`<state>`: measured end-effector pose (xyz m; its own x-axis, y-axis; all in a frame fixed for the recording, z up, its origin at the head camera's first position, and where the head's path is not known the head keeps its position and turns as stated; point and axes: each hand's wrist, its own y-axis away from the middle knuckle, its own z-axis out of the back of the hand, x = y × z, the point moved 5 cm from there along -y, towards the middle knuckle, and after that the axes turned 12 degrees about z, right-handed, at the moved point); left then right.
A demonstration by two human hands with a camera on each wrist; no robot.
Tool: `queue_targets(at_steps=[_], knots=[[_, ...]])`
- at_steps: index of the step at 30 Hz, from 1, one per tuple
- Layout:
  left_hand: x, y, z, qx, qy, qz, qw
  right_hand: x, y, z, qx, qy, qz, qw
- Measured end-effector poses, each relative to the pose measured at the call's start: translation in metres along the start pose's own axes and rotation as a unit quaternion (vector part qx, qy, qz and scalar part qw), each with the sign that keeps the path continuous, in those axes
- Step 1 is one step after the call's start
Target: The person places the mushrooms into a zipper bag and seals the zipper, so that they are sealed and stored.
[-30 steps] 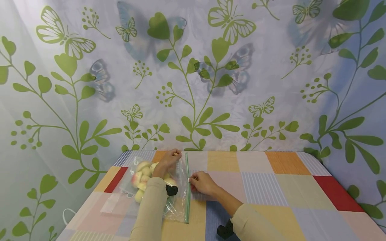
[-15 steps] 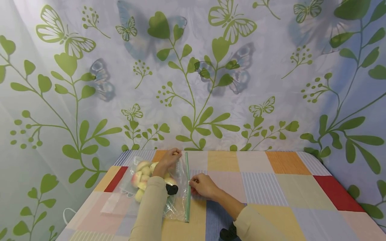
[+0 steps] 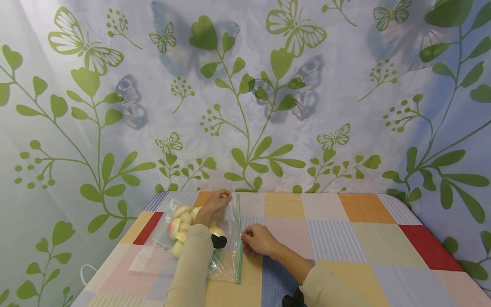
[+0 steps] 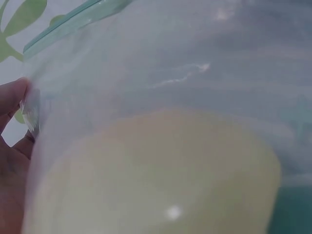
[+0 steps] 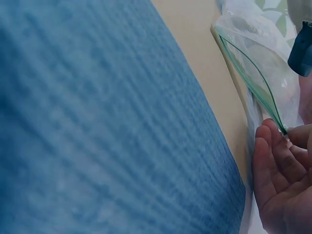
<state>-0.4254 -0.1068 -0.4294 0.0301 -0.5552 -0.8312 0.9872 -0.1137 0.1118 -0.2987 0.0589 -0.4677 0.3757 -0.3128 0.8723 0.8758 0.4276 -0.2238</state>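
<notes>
A clear zip bag (image 3: 226,269) with a green zip strip (image 3: 238,266) lies on the table, its zip edge facing right. Inside are several pale yellow round fruits (image 3: 183,228), some blushed pink; one large fruit (image 4: 161,180) fills the left wrist view behind plastic. My left hand (image 3: 215,205) reaches over the bag and pinches its far edge near the zip. My right hand (image 3: 261,239) pinches a small pale slider (image 5: 286,138) midway along the zip. In the right wrist view, the two green lines (image 5: 265,80) stand apart between slider and near corner. The far zip part is unclear.
A patchwork tablecloth (image 3: 337,243) covers the table. Behind the table hangs a curtain (image 3: 345,76) with green leaves and butterflies. A white cord loop (image 3: 86,273) shows beyond the table's left edge. Black wrist devices (image 3: 219,241) sit on both sleeves.
My right hand has slid a little along the zip toward the near side, keeping its pinch. The left hand and the bag have hardly moved.
</notes>
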Motion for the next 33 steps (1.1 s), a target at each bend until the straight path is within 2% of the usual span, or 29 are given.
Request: queue_targets(at_steps=[9,33], knots=[[-0.0048,0.0056,-0.0025,-0.006,-0.002,0.023,0.9997,0.0025,0.0055,-0.0035,0.005,-0.008,-0.003,1.0],[-0.0058,-0.0008,-0.0015,0.006,0.006,0.013,0.9999,0.0063,0.0106,-0.0075,0.016,-0.01,-0.007,0.9998]])
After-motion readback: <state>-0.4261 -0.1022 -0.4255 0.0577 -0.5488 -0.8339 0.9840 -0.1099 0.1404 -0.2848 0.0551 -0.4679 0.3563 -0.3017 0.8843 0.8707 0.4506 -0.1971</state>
